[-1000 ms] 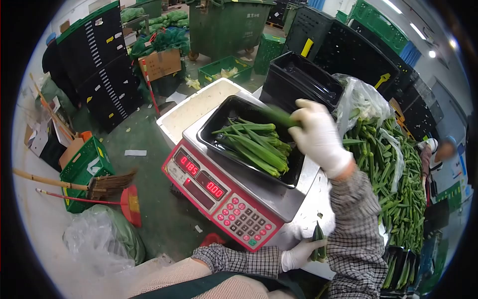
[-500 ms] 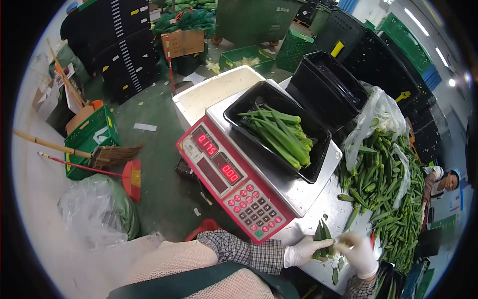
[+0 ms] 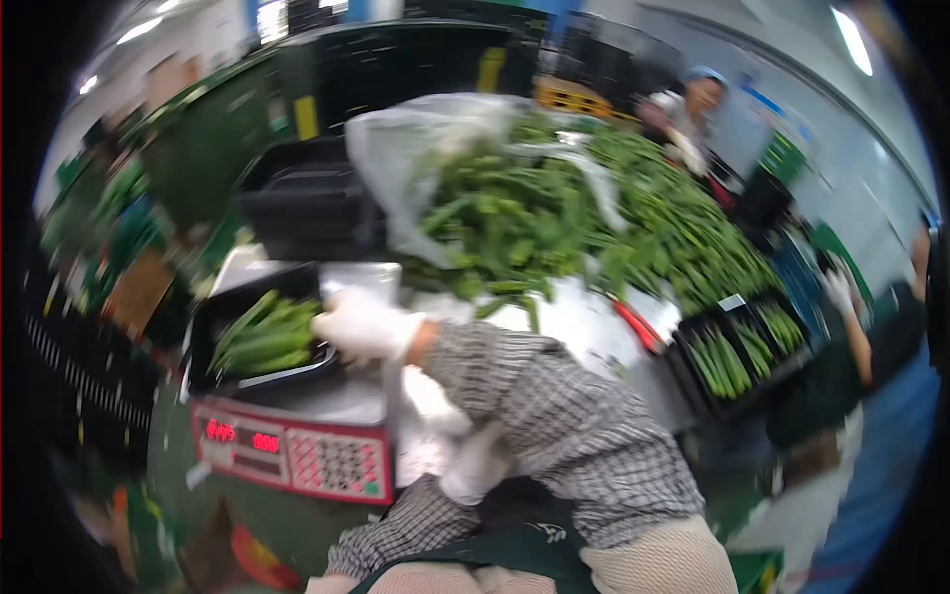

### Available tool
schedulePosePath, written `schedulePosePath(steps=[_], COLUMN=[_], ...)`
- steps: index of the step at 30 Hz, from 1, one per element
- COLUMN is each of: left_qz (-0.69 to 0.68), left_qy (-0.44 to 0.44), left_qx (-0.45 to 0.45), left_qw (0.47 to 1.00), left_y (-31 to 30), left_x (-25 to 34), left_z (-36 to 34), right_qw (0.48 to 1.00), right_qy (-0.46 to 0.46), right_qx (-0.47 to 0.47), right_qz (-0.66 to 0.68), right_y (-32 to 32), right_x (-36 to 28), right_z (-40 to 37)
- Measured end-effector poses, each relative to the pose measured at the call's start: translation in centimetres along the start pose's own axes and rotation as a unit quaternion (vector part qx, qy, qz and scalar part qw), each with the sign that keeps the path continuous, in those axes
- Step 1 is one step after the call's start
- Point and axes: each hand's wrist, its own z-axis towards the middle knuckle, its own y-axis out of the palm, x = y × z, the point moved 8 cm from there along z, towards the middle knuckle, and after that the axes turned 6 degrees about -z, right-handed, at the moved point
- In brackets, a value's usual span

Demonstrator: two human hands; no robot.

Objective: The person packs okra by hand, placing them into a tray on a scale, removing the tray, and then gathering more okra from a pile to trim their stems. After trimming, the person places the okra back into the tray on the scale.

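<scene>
My right hand (image 3: 361, 322): white glove; sleeve (image 3: 554, 416) in grey-and-white check. My left hand (image 3: 473, 465): white glove as well. Tray (image 3: 201, 337) black, okra (image 3: 262, 337) inside green. Scale (image 3: 297, 457) front red, digits glowing red. Heap (image 3: 554, 218) green; bag (image 3: 396, 168) whitish-clear.

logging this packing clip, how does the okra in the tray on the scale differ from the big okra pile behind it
The tray okra is a small bunch lying roughly parallel; the okra pile is a big heap pointing all ways. The tray okra sits in a black tray on the scale; the okra pile lies loose, partly under a clear bag. Both are green pods.
</scene>
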Motion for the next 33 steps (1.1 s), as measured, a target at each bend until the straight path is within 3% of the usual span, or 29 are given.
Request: schedulePosePath(steps=[1,3,4,7,9,11,14,17,21,23,26,29,30,33], left_qz=[-0.009,0.039,0.036,0.081,0.049,0.038,0.057,0.062,0.077,0.081,0.075,0.078,0.083,0.083], left_qy=[-0.020,0.044,0.022,0.006,0.012,0.004,0.006,0.004,0.012,0.014,0.008,-0.002,-0.005,-0.008], left_qx=[-0.030,-0.017,-0.050,-0.019,-0.021,-0.007,-0.008,0.003,0.010,0.011,0.000,0.006,0.007,0.014], left_qw=[0.999,0.998,0.998,0.997,0.999,0.999,0.998,0.998,0.997,0.997,0.997,0.997,0.996,0.996], left_y=[-0.6,-1.6,1.2,-0.8,-0.6,-0.9,-0.2,-0.6,-0.6,-0.8,-0.7,-0.4,-0.3,0.1], left_x=[-0.3,0.6,0.8,0.7,0.9,0.8,0.9,0.8,0.9,0.9,0.8,0.7,0.7,0.6], left_z=[0.3,0.8,0.0,0.0,-0.1,-0.2,-0.2,-0.2,-0.2,-0.2,-0.1,-0.2,-0.2,-0.3], right_qw=[0.998,0.993,0.991,0.972,0.932,0.884,0.780,0.681,0.598,0.582,0.604,0.591,0.562,0.626], right_qy=[-0.005,0.005,0.000,0.031,0.044,0.061,0.092,0.162,0.281,0.316,0.384,0.460,0.496,0.236], right_qx=[0.014,0.044,0.073,0.191,0.289,0.448,0.591,0.708,0.747,0.745,0.690,0.662,0.646,0.724], right_qz=[0.063,0.110,0.116,0.135,0.215,0.122,0.185,0.094,0.071,0.085,0.103,-0.025,-0.143,-0.167], right_y=[-0.7,-2.8,-4.5,-10.2,-14.4,-18.6,-23.4,-28.1,-31.1,-31.0,-30.4,-30.4,-30.9,-29.4], right_x=[-0.2,1.9,3.0,9.5,11.7,13.6,18.8,24.4,31.2,33.4,34.9,31.2,30.2,24.4], right_z=[-1.2,-3.6,-5.4,-12.6,-20.3,-28.6,-39.9,-50.5,-58.7,-59.9,-60.5,-61.4,-62.1,-58.5])
